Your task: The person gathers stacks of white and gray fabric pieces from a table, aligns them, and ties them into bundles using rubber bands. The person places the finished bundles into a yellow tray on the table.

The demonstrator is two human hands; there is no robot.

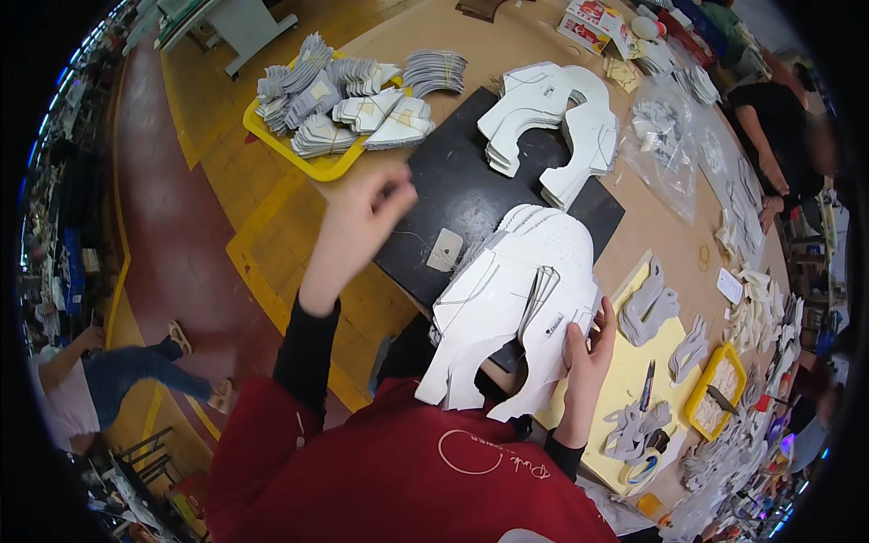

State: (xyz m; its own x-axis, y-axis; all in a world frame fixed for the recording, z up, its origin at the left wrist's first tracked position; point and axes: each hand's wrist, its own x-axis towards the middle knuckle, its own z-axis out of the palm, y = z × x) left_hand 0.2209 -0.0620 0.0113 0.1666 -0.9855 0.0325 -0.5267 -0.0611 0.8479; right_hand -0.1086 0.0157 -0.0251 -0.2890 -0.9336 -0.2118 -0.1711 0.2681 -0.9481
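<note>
A stack of white shoe-upper pieces (511,271), horseshoe-shaped with perforated toes, lies tilted at the near edge of the table before me. My right hand (590,362) grips its right side, with the thumb on top and the fingers at the outer edge. Thin cords or bands run across the pieces. My left hand (367,217) is raised left of the stack, its fingers curled in, slightly blurred; whatever they may hold is hidden. Below it a small pale tag (444,251) with a string lies on the black mat (453,195). A second white upper stack (593,136) rests farther back on that mat.
At the far left a yellow tray (328,168) bears bundled grey and white pieces. On the right are a plastic bag (665,154), grey cut pieces (649,308), a pen-like tool (648,385), a tape roll (640,471) and a yellow basket (695,412). Co-workers are on both sides.
</note>
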